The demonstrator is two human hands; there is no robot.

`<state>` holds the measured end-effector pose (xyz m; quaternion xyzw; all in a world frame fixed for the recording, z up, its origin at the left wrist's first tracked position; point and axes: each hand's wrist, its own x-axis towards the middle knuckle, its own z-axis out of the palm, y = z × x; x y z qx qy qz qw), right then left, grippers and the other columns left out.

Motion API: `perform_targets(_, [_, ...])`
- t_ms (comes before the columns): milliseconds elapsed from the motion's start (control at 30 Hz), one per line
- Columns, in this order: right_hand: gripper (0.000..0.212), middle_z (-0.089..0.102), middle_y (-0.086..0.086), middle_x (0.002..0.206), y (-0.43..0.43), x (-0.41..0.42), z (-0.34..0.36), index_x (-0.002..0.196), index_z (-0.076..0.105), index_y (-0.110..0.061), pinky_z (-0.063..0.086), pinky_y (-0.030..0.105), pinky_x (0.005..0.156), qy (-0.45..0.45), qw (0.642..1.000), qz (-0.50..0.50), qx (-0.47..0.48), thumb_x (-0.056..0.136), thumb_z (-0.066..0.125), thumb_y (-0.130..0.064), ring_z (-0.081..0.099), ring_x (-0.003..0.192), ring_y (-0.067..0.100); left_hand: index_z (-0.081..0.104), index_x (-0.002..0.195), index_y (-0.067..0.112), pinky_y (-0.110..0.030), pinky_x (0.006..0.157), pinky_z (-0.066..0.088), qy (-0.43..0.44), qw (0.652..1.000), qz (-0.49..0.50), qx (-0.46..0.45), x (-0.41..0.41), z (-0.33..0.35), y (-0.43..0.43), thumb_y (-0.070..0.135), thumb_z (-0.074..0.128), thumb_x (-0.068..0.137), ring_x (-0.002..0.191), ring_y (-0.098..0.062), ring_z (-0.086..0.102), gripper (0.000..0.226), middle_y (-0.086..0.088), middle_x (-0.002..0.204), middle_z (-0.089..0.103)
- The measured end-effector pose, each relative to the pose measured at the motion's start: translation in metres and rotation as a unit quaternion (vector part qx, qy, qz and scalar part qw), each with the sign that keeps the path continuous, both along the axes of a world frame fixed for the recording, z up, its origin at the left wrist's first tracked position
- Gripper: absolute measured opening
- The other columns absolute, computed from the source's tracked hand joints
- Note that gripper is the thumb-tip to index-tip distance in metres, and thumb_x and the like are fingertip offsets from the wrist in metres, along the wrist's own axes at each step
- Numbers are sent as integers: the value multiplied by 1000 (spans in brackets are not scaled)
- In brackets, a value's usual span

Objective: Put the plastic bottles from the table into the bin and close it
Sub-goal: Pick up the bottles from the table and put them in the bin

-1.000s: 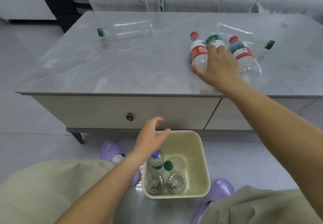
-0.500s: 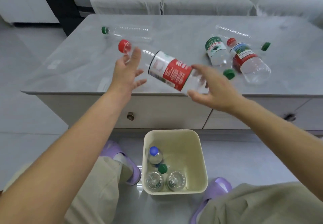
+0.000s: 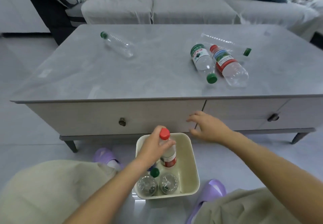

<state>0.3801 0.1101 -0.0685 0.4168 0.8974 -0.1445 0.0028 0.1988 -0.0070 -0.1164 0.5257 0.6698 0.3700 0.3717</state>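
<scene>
My left hand (image 3: 153,146) grips the neck of a red-capped, red-labelled bottle (image 3: 168,155), held upright inside the cream bin (image 3: 193,167) on the floor. Several bottles stand in the bin beside it, among them one with a green cap (image 3: 154,172). My right hand (image 3: 208,127) hovers open in front of the drawer, above the bin's right rim. On the grey table (image 3: 157,76) lie a green-capped clear bottle (image 3: 118,44) at the far left, a green-labelled bottle (image 3: 201,61), a red-capped bottle (image 3: 227,64) touching it, and a clear bottle (image 3: 225,43) behind them.
The table front has two drawers with round knobs (image 3: 122,121). Purple slippers (image 3: 211,188) and my knees flank the bin. A grey sofa (image 3: 157,8) stands behind the table. No bin lid is in view.
The red-labelled bottle passed from my right hand to my left and went down from above the table edge into the bin. My right hand let go and now hovers empty.
</scene>
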Motion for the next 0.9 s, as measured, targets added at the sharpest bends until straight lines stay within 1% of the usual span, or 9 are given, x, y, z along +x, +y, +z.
perform_targets(100, [27,57,4,114,34,-6,47,105,65,-21,50,40,84,87,990,-62,87,85,53,-35,59,100,25,53,91,23,-16,72,42,-28,996,81,5,1,4,17,28,71,78,82,-13,56,22,5,86,63])
perform_targets(200, [25,58,12,106,65,-13,76,101,63,-14,50,42,78,174,952,-186,172,84,55,-31,59,91,31,53,91,23,-27,74,43,12,996,87,22,-3,11,25,28,70,78,82,-14,55,22,7,83,60])
perform_targets(267, [32,57,15,109,80,-16,81,107,56,-11,48,42,77,187,934,-256,164,81,58,-31,57,93,35,54,95,21,-31,77,45,44,998,47,-16,-5,8,22,26,67,80,84,-17,56,20,8,85,59])
perform_targets(333, [50,54,18,112,87,-17,77,114,46,-9,50,46,80,152,938,-287,120,76,64,-36,56,97,38,56,105,22,-34,84,48,89,994,11,-62,-7,-5,15,28,64,81,94,-21,59,26,5,97,62])
perform_targets(433, [65,57,19,112,90,-18,62,123,38,-10,50,51,84,112,943,-299,89,75,67,-43,57,100,40,45,133,20,-32,97,43,126,984,16,-124,-11,-23,6,35,64,82,115,-23,53,56,-4,129,54])
perform_targets(533, [51,60,21,109,92,-18,58,119,42,-8,49,49,83,96,942,-300,115,83,60,-38,57,99,42,28,145,19,-35,107,36,134,980,5,-150,-22,-26,5,37,62,85,131,-24,41,72,-7,148,35])
perform_targets(633, [38,60,21,104,94,-16,66,111,49,-5,47,44,78,119,936,-306,125,86,54,-33,56,93,40,22,148,19,-36,112,31,126,981,3,-145,-38,-16,9,37,60,87,138,-23,34,75,-8,154,27])
perform_targets(767, [33,58,14,87,90,-14,91,96,54,-5,39,34,66,205,915,-309,156,83,50,-36,50,77,31,23,147,16,-32,111,26,140,986,27,-86,-50,7,20,34,59,88,140,-21,31,72,-9,153,29])
perform_targets(900, [28,57,7,76,57,-7,129,86,59,-6,39,27,61,411,862,-247,163,79,56,-33,50,70,19,30,144,17,-35,106,35,91,992,78,26,-50,47,34,34,64,86,133,-22,41,70,-7,149,35])
